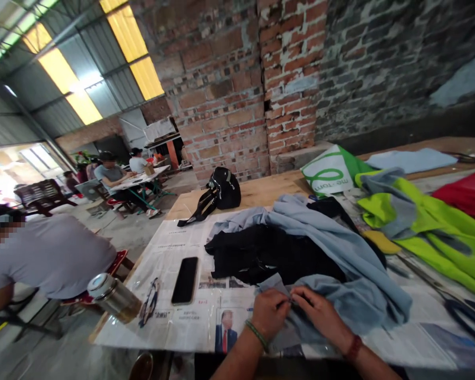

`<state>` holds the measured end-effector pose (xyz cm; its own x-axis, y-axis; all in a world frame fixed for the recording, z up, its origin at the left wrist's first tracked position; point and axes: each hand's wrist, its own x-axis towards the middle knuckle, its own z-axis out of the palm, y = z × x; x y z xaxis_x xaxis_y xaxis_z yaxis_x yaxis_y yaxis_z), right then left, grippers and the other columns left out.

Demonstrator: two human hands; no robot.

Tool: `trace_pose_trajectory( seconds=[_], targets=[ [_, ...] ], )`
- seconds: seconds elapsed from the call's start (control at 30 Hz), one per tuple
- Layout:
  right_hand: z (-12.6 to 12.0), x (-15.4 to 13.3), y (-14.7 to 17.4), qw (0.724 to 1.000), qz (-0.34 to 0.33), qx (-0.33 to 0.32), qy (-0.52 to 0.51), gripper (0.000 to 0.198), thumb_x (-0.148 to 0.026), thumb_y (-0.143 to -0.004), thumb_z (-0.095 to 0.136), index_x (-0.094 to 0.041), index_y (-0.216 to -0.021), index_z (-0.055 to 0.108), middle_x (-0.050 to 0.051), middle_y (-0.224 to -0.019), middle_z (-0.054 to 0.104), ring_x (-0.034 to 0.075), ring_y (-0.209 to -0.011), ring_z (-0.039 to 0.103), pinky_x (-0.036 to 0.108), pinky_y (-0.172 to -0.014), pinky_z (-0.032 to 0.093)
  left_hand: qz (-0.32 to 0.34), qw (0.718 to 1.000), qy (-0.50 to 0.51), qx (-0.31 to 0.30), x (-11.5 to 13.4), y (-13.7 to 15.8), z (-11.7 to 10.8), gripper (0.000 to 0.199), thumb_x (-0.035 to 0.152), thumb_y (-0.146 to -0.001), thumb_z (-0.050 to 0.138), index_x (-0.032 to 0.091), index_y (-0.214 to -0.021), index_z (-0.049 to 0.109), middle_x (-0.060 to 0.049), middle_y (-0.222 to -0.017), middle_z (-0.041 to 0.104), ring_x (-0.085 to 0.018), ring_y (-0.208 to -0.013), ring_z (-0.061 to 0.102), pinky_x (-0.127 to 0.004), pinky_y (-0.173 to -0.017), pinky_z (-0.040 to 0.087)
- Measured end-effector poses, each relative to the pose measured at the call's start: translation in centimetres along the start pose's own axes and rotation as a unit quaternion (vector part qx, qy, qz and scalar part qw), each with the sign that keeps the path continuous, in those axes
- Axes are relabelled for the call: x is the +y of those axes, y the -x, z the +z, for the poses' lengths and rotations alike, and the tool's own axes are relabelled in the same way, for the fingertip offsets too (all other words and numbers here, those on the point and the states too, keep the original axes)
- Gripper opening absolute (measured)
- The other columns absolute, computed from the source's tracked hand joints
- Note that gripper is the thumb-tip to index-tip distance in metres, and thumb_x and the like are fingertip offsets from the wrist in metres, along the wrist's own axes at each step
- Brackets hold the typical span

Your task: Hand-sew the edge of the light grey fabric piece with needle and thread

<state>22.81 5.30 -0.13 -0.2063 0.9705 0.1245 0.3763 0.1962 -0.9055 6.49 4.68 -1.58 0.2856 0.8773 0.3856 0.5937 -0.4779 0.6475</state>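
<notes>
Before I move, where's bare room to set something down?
Free: newspaper between phone and black strap; wood between black bag and green bag. Crowded: middle, with grey cloth and black cloth; right, with scissors and neon garment.

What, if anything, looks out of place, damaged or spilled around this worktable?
No spill shows. The green-and-white bag sits with its lettering upside down, the brick wall behind looks worn and patchy, and the lidded bottle seems to lean near the left edge of the table, though the lens may cause that.
</notes>
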Motion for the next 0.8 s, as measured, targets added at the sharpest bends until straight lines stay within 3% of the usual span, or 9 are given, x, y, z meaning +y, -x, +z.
trace_pose_trajectory(
  seconds=[0.23, 0.53, 0.67, 0.8],
  targets=[
    [0.7, 0.6, 0.3, 0.999, -0.033, 0.015, 0.020, 0.031, -0.046, -0.082, 0.044, -0.021, -0.078, 0.063, 0.004, -0.082, 0.068, 0.018, -0.081, 0.063, 0.026, -0.077, 0.050, -0.009, 0.999, -0.039, 0.025, -0.7, 0.1, 1.4, 0.016, 0.006, -0.069, 0.057, 0.016, -0.067, 0.069, -0.005, -0.068, 0.068, -0.015, -0.068, 0.064, -0.023, -0.065, 0.050],
    [1.2, 0.8, 0.9, 0.996, -0.048, 0.041, 0.064, 0.024, -0.035, -0.082, 0.042, -0.022, -0.074, 0.061, 0.003, -0.077, 0.066, 0.018, -0.077, 0.061, 0.030, -0.074, 0.048, 0.061, 0.994, -0.046, 0.078, -2.0, 0.6, 2.8, 0.021, 0.010, -0.073, 0.047, 0.018, -0.063, 0.063, -0.004, -0.062, 0.065, -0.015, -0.062, 0.063, -0.023, -0.058, 0.048],
    [1.4, 0.3, 0.9, 0.994, -0.051, 0.050, 0.085, 0.020, -0.030, -0.079, 0.044, -0.022, -0.072, 0.061, 0.003, -0.076, 0.066, 0.019, -0.077, 0.061, 0.032, -0.075, 0.047, 0.099, 0.993, -0.040, 0.045, -1.9, 0.5, 2.1, 0.022, 0.009, -0.078, 0.046, 0.018, -0.068, 0.064, -0.003, -0.066, 0.065, -0.014, -0.065, 0.063, -0.021, -0.058, 0.048],
    [1.4, 0.3, 1.1, 0.994, -0.048, 0.049, 0.087, 0.026, -0.036, -0.080, 0.043, -0.024, -0.076, 0.065, 0.005, -0.081, 0.069, 0.021, -0.080, 0.064, 0.035, -0.077, 0.050, 0.059, 0.995, -0.070, 0.037, -0.8, 0.7, 1.5, 0.021, 0.006, -0.072, 0.049, 0.018, -0.068, 0.065, -0.003, -0.067, 0.067, -0.015, -0.067, 0.064, -0.023, -0.061, 0.049]
  ],
)
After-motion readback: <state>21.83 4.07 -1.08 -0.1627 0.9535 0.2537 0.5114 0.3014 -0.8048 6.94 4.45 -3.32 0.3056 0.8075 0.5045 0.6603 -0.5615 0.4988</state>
